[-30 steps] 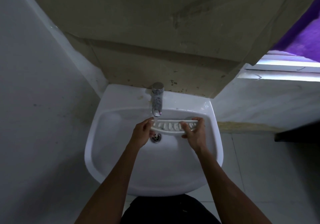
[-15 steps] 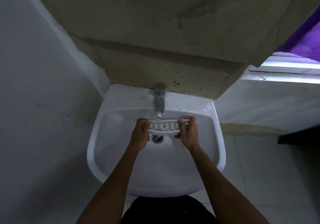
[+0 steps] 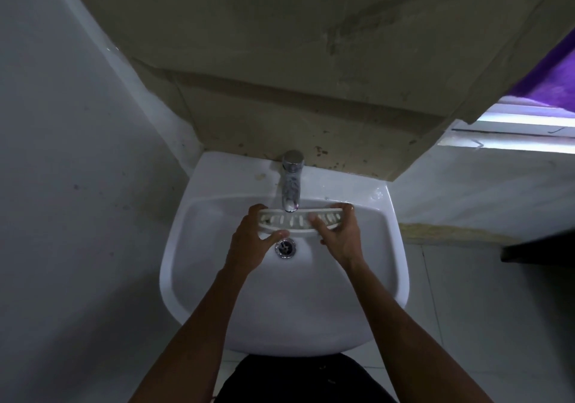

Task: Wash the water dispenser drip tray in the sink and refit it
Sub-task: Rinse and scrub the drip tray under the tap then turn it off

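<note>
The white slotted drip tray [image 3: 292,221] is held level over the white sink [image 3: 389,278], right under the chrome tap [image 3: 291,184]. My left hand [image 3: 253,240] grips its left end, thumb along the near edge. At the tray's right end my right hand [image 3: 340,236] holds on, thumb lying across the slots. The tap's spout sits just above the tray's middle; running water is too faint to tell.
The drain [image 3: 285,247] lies below the tray. A grey wall [image 3: 77,184] stands close on the left, a stained beige wall [image 3: 280,75] behind the sink. A dark ledge [image 3: 541,250] juts in at the right above the tiled floor [image 3: 466,309].
The tray has slid sideways under the tap, left and then back right. My right hand has shifted toward the tray's right end, and my left thumb now lies along the near edge.
</note>
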`<state>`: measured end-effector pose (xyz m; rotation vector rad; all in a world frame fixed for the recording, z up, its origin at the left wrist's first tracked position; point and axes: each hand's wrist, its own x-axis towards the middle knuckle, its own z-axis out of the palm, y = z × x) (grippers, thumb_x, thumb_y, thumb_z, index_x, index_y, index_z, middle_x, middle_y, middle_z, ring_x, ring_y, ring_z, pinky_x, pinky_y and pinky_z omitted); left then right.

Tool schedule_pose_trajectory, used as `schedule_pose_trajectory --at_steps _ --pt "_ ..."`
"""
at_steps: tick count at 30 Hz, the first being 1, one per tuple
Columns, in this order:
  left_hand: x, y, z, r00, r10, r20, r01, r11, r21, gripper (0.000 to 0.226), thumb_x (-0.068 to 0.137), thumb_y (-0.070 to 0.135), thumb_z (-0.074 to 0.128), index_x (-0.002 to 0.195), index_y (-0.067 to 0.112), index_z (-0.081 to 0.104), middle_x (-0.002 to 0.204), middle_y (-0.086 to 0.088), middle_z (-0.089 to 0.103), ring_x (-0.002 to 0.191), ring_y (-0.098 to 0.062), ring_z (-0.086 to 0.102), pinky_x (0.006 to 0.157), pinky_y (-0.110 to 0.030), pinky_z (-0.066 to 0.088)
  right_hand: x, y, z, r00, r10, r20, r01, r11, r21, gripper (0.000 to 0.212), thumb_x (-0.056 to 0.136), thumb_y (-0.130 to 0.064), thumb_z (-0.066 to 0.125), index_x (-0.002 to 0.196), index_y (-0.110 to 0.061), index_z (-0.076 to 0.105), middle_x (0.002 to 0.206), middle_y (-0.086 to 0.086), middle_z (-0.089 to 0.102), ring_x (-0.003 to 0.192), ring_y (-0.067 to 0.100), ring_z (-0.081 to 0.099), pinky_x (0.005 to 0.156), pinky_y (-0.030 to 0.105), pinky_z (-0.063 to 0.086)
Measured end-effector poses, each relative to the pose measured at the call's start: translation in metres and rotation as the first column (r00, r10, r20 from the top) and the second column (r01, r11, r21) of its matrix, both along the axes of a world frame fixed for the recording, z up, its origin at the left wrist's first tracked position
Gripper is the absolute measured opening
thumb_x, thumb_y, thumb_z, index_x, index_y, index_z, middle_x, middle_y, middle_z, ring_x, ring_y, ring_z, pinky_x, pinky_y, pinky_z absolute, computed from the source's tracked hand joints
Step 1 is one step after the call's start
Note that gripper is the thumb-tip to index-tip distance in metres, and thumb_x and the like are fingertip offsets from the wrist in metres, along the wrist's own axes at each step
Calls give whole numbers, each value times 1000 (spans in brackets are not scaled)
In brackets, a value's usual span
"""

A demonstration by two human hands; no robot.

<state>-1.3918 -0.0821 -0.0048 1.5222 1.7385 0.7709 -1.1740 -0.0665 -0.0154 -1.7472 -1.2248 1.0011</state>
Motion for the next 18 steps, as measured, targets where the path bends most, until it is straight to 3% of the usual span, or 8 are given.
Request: schedule_pose_trajectory --at_steps 2,5,9,11,13,16,18 --pt "-5 2 0 999 -51 19 51 999 -10 66 73 52 75 129 37 43 102 5 64 67 -5 56 65 -20 48 8 0 -5 998 46 53 -46 999 -17 68 60 -76 78 106 -36 48 99 1 66 82 19 70 64 46 61" --pt "-12 4 6 992 -120 29 122 991 -60 66 85 37 69 143 31 39 71 8 57 55 -5 55 59 -15 47 17 1 -4 991 90 99 -86 996 -38 75 57 -79 76 110 -37 45 100 1 66 81 20 70 64 47 61" --pt "-21 0 4 980 -198 7 198 973 -123 63 94 34 57 149 35 28 71 14 60 60 -2 65 62 -7 44 23 4 3 978 165 126 -162 986 -33 79 56 -77 78 111 -32 44 100 0 66 78 18 70 65 46 60" --pt "-23 -3 0 978 -210 -22 205 970 -134 63 97 34 52 151 35 20 74 14 60 61 3 65 65 -6 43 26 3 6 966 221 136 -219 975 -35 81 55 -73 81 114 -34 42 105 1 64 86 16 68 71 42 61" --pt "-25 -6 -8 980 -195 -29 188 971 -150 63 99 32 46 153 34 13 73 15 62 64 3 66 71 -14 50 26 2 9 939 294 179 -294 955 -30 85 56 -69 83 120 -34 39 112 2 60 96 16 64 79 36 59" --pt "-25 -7 -21 991 -133 28 136 973 -188 61 102 33 37 153 35 4 72 11 69 76 -9 70 83 -38 55 25 3 11 931 305 201 -307 951 -26 86 57 -63 83 123 -33 37 115 4 59 100 20 61 82 35 55" --pt "-22 -6 -19 994 -66 89 85 972 -219 61 101 37 36 153 35 3 82 3 72 80 -13 70 84 -41 55 22 3 13 937 295 187 -294 955 -35 84 57 -64 81 122 -34 38 116 4 59 99 20 62 83 37 56"
